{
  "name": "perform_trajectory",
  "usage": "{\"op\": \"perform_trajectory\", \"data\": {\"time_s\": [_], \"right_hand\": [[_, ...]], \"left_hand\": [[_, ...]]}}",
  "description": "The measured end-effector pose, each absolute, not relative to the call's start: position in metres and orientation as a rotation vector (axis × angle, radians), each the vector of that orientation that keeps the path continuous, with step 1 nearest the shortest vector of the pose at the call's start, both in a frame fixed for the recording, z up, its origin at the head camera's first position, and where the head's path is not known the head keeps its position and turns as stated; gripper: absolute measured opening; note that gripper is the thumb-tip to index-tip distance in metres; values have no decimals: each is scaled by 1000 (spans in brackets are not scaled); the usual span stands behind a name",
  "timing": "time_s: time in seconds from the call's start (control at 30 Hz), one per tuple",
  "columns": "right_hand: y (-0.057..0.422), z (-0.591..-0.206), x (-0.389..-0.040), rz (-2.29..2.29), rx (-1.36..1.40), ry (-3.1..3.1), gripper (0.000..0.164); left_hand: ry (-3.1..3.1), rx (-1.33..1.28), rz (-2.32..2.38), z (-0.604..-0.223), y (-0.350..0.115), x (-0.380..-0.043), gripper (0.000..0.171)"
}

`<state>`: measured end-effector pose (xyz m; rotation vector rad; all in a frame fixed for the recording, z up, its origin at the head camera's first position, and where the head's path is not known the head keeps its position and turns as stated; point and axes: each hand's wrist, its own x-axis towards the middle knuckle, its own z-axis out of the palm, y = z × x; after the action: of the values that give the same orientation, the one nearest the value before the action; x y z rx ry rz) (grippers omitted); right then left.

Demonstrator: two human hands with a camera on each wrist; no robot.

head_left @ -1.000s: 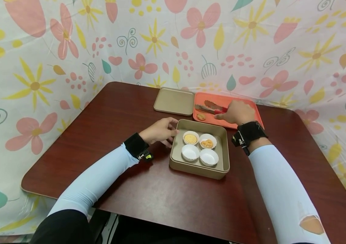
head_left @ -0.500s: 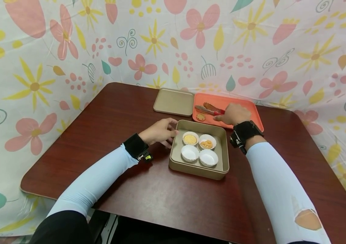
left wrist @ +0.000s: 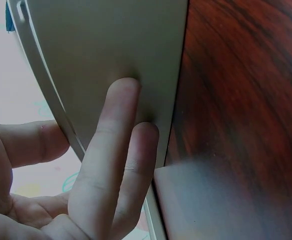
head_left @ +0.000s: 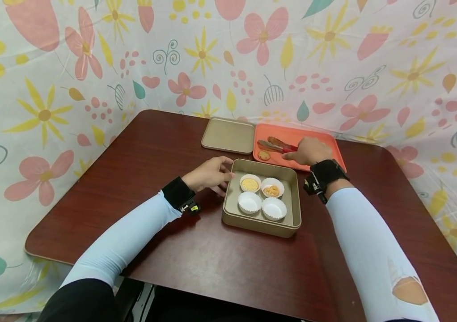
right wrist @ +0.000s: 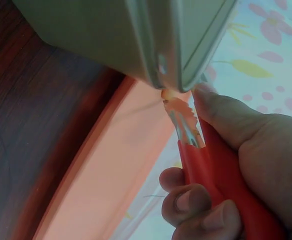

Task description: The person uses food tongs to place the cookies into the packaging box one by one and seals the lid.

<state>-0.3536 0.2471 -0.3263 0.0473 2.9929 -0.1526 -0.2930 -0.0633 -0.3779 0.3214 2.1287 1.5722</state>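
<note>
In the head view, my right hand [head_left: 312, 151] grips red-handled metal tongs [head_left: 289, 149] over an orange tray [head_left: 329, 139]. The tongs' arms are spread apart, and a round cookie [head_left: 264, 155] lies on the tray just in front of their ends. My left hand [head_left: 208, 173] touches the left side of a gold square tin [head_left: 258, 226]. In the left wrist view, two straight fingers [left wrist: 117, 115] rest against the tin's outer wall, with the thumb at its rim. Inside the tin are paper cups: one with yellow round biscuits [head_left: 249, 184], one with pretzel-like orange snacks [head_left: 271, 191].
Two white paper cups [head_left: 249, 203] in the tin's front row hold nothing. A flat gold lid [head_left: 228, 135] lies left of the tray. Behind the brown table [head_left: 132, 165] hangs a patterned curtain [head_left: 196, 58].
My right hand has shifted slightly left with the tongs, whose arms look a little closer together. My left hand and the tin keep their places.
</note>
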Motion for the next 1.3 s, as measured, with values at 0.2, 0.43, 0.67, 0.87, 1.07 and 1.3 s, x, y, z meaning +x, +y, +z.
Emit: {"op": "perform_trajectory", "data": {"time_s": [0.2, 0.43, 0.67, 0.87, 1.07, 1.3], "right_hand": [[250, -324, -350, -192, 5, 2993, 61], [249, -308, -336, -292, -41, 3044, 58], [251, -288, -317, -296, -57, 3092, 64], [263, -275, -294, -356, -98, 3108, 68], [276, -266, -265, -387, -106, 3179, 76], [280, -261, -233, -375, -142, 3178, 74]], "left_hand": [[2120, 329, 1574, -378, -64, -293, 56], [2120, 333, 1571, -377, -64, -292, 56], [2109, 336, 1575, -377, -65, -293, 55], [2102, 337, 1578, -375, -66, -293, 56], [2103, 339, 1578, -375, -65, -293, 57], [2104, 337, 1578, -376, -66, -294, 56]]}}
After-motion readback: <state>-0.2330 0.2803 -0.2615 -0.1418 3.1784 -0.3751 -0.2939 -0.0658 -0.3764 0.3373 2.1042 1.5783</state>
